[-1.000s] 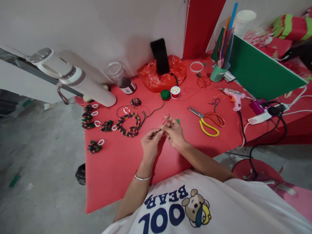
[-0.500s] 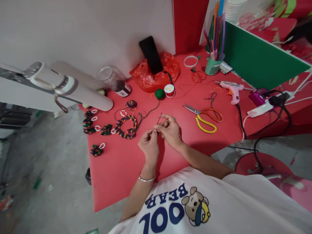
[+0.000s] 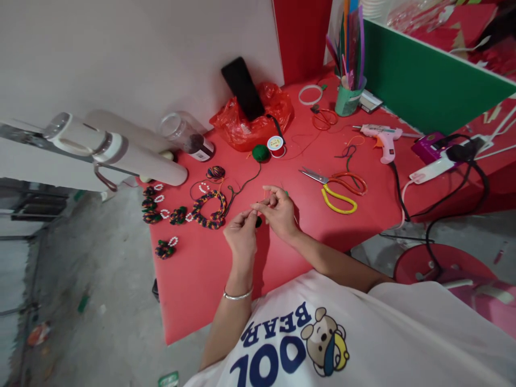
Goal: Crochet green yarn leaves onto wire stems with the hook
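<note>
My left hand point(image 3: 241, 234) and my right hand point(image 3: 279, 213) meet over the table's middle, fingertips pinched together. Between them is thin yarn, mostly hidden; a short orange strand point(image 3: 265, 194) stands up by the right fingers. A small dark green tuft point(image 3: 258, 221) shows just under the fingertips. Left of my hands lies a braided ring of multicoloured yarn point(image 3: 208, 209). Beyond them sit a green yarn ball point(image 3: 261, 153), a spool of red thread point(image 3: 276, 146) and a multicoloured yarn ball point(image 3: 215, 172). Scissors point(image 3: 337, 188) with red and yellow handles lie open at the right.
Several dark yarn bunches with white bead loops point(image 3: 165, 249) line the table's left side. Behind stand a tall bottle point(image 3: 149, 161), a plastic jar point(image 3: 189, 137) and a phone point(image 3: 243, 88) on a red bag. A pink glue gun point(image 3: 385, 141) and a power strip point(image 3: 433, 169) are right.
The dark strand above my fingers no longer shows; an orange one does, and more of the green tuft is visible. Both hands stay pinched together. The camera view has shifted slightly.
</note>
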A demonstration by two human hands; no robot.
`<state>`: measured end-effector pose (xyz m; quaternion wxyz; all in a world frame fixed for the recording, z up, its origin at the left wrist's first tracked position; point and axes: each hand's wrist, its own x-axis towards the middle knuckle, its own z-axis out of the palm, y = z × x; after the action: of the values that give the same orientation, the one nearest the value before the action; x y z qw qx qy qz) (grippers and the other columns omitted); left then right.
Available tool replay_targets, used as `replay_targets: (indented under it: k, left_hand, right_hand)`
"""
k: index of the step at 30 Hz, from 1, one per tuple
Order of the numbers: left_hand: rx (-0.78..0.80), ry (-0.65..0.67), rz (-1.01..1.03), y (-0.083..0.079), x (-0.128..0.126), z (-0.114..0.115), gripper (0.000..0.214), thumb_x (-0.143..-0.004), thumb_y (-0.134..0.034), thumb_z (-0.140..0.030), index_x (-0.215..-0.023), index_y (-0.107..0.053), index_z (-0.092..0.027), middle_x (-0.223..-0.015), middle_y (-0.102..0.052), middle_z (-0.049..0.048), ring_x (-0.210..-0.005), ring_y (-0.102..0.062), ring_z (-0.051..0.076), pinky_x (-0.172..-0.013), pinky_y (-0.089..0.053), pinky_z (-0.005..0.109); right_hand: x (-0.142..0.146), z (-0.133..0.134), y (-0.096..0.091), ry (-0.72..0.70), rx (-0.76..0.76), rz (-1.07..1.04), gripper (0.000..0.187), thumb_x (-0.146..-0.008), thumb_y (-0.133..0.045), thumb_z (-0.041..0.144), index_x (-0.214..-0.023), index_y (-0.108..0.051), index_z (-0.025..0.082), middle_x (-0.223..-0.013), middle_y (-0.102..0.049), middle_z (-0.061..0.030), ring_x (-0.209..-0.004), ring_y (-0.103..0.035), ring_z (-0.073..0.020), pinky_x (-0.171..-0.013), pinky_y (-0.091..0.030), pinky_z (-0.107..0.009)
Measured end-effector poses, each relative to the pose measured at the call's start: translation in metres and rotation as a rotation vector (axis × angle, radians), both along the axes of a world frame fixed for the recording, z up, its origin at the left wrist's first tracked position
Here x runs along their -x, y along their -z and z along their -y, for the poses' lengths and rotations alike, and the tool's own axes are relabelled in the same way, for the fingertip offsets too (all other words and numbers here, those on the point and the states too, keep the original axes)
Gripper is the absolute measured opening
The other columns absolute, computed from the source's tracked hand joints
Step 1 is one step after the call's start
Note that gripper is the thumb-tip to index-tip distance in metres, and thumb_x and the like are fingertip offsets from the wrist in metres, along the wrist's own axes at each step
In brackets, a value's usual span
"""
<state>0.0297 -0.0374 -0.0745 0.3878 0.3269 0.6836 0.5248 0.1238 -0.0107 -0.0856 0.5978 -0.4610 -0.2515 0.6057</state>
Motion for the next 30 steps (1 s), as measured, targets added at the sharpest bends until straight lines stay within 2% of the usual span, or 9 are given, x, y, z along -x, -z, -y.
replay_targets:
  k: [4,10,19,30]
  left_hand:
    - [0.008,0.001,-0.001,-0.006,0.000,-0.001,0.029,-0.062,-0.082,-0.038,-0.073,-0.074,-0.012,-0.046,-0.050,-0.0063,-0.040,-0.035,0.004,-0.041,-0.026,0.018]
    - [0.098,-0.040,0.180,-0.008,0.000,-0.006,0.034,-0.051,-0.086,-0.036,-0.071,-0.070,-0.013,-0.041,-0.047,-0.0080,-0.034,-0.033,0.004,-0.036,-0.021,0.018]
    - [0.127,-0.003,0.191,-0.013,0.003,-0.006,0.036,-0.049,-0.088,-0.035,-0.072,-0.071,-0.012,-0.039,-0.045,-0.0090,-0.033,-0.030,0.003,-0.035,-0.019,0.017]
    - [0.099,-0.029,0.193,-0.005,0.005,-0.003,0.036,-0.050,-0.088,-0.035,-0.072,-0.071,-0.012,-0.042,-0.049,-0.0083,-0.034,-0.032,0.003,-0.036,-0.021,0.017]
  right_hand:
    - [0.002,0.000,0.005,-0.006,0.007,-0.027,0.047,-0.066,-0.085,0.029,-0.108,-0.064,0.028,-0.068,-0.038,0.0110,-0.058,-0.055,-0.0086,-0.043,-0.041,-0.020]
    - [0.006,-0.002,0.014,-0.010,0.002,-0.015,0.047,-0.066,-0.084,0.030,-0.108,-0.064,0.027,-0.067,-0.038,0.0116,-0.057,-0.052,-0.0083,-0.047,-0.040,-0.020]
    - [0.008,-0.005,0.018,-0.048,0.051,-0.026,0.051,-0.062,-0.086,0.037,-0.106,-0.063,0.026,-0.066,-0.035,0.0121,-0.052,-0.046,-0.0080,-0.046,-0.038,-0.022]
    - [0.009,-0.004,0.019,-0.056,0.020,-0.002,0.048,-0.063,-0.086,0.040,-0.104,-0.064,0.025,-0.064,-0.035,0.0122,-0.053,-0.046,-0.0088,-0.052,-0.042,-0.024]
